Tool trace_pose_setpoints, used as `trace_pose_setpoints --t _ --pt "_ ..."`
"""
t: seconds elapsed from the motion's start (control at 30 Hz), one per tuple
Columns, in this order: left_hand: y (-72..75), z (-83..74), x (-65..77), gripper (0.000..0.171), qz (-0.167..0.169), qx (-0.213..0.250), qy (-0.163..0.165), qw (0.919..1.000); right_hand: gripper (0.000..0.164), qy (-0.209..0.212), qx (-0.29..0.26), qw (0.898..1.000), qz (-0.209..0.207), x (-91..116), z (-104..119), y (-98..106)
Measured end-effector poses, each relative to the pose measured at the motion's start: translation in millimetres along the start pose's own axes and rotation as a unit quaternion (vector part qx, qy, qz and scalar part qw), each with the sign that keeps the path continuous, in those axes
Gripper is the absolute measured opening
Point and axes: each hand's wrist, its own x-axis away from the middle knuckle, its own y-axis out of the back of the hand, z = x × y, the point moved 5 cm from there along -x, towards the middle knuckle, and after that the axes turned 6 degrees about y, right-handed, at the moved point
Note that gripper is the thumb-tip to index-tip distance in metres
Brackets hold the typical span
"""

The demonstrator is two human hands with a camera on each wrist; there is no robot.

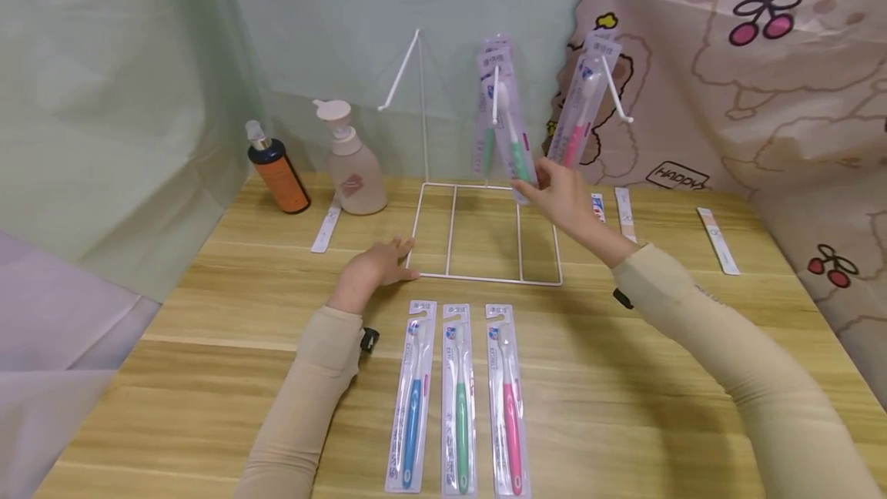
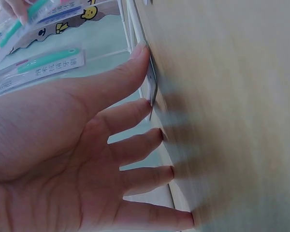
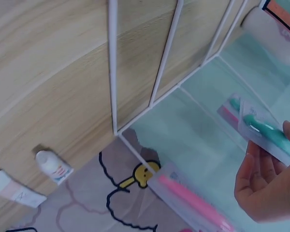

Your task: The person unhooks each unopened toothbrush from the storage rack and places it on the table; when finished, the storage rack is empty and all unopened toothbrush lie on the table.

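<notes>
My right hand (image 1: 564, 195) pinches the lower end of a packaged green toothbrush (image 1: 514, 141), whose top is at the middle hook (image 1: 495, 102) of a white wire rack (image 1: 485, 279). Behind it hangs a second green toothbrush pack (image 1: 483, 149). Pink toothbrush packs (image 1: 577, 118) hang at the right hook (image 1: 617, 95), while the left hook (image 1: 398, 75) is bare. My left hand (image 1: 377, 266) rests at the rack base's front left corner, its thumb (image 2: 130, 67) at the wire and its other fingers spread down to the wood.
On the table's near part lie blue (image 1: 412, 406), green (image 1: 461, 406) and pink (image 1: 510, 406) toothbrush packs. A pump bottle (image 1: 356, 175) and an orange spray bottle (image 1: 279, 175) stand back left. Several small tubes, one white (image 1: 718, 241), lie to the right.
</notes>
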Motion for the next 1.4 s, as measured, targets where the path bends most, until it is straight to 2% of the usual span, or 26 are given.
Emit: trace_pose_setpoints --t 0.23,0.5,0.73,0.87,0.9,1.0,1.23,1.4 --pt "-2.8 1.7 -0.7 0.074 0.002 -0.004 -0.001 1.0 0.03 0.038 -0.029 0.999 0.01 21 0 14" --pt "-1.6 0.6 1.4 0.074 -0.001 -0.001 -0.003 1.0 0.032 0.067 -0.019 0.997 0.026 44 9 25" --pt "-0.5 -0.1 2.3 0.073 0.003 -0.003 -0.003 1.0 0.032 0.037 -0.06 0.995 0.071 73 17 25" --pt "-4.0 5.1 -7.2 0.076 0.011 0.0 -0.003 0.9999 0.028 0.032 -0.084 0.993 0.081 88 23 25" --pt "-8.1 10.1 -15.4 0.079 0.004 -0.001 -0.011 0.9999 0.028 0.031 -0.089 0.992 0.081 91 24 25" --pt "-8.9 11.1 -19.1 0.082 0.005 -0.004 -0.015 0.9999 0.026 0.031 -0.097 0.992 0.073 99 27 29" --pt "1.4 -0.8 -0.4 0.075 0.006 -0.002 -0.015 0.9999 0.024 0.054 -0.096 0.993 0.05 114 37 44" --pt "2.0 -2.1 3.4 0.074 0.003 -0.002 -0.012 0.9999 0.021 0.055 -0.101 0.992 0.042 122 45 55"
